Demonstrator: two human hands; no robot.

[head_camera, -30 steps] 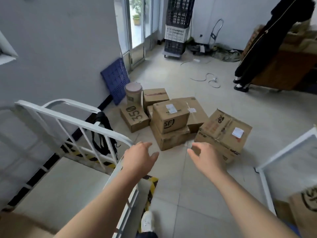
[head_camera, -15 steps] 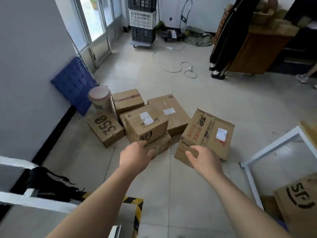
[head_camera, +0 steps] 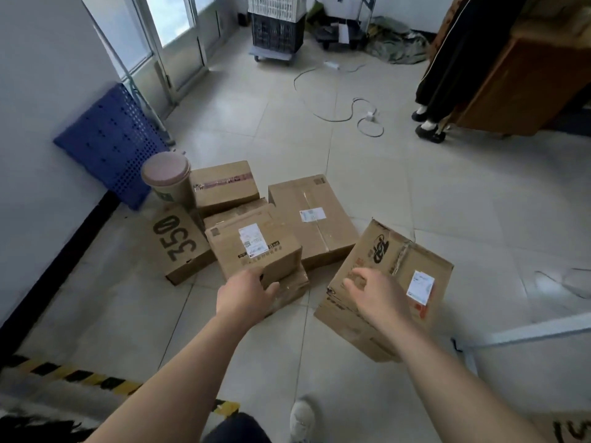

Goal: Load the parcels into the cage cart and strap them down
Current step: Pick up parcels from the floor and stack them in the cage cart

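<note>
Several cardboard parcels lie piled on the tiled floor ahead of me. My left hand [head_camera: 246,295] touches the near face of a labelled parcel [head_camera: 252,247] that sits on a flatter parcel [head_camera: 291,287]. My right hand [head_camera: 380,298] hovers, fingers loosely spread, over the top of a tilted parcel [head_camera: 393,260] with a white label. Neither hand holds anything. Behind them lie a large taped parcel [head_camera: 313,215], a parcel marked 350 [head_camera: 179,244] and a smaller one [head_camera: 224,187]. A white bar of the cage cart [head_camera: 527,330] shows at the right.
A round tub [head_camera: 166,180] and a blue plastic panel [head_camera: 112,142] stand against the left wall. A cable [head_camera: 351,113] trails across the floor. A person in dark clothes [head_camera: 447,75] stands far right beside a wooden counter. Stacked crates [head_camera: 276,27] are at the back. Yellow-black striping [head_camera: 64,372] runs lower left.
I have stepped towards the pile and the cart's white railing has left the view. Both hands have reached forward, the left onto the labelled parcel, the right over the tilted one.
</note>
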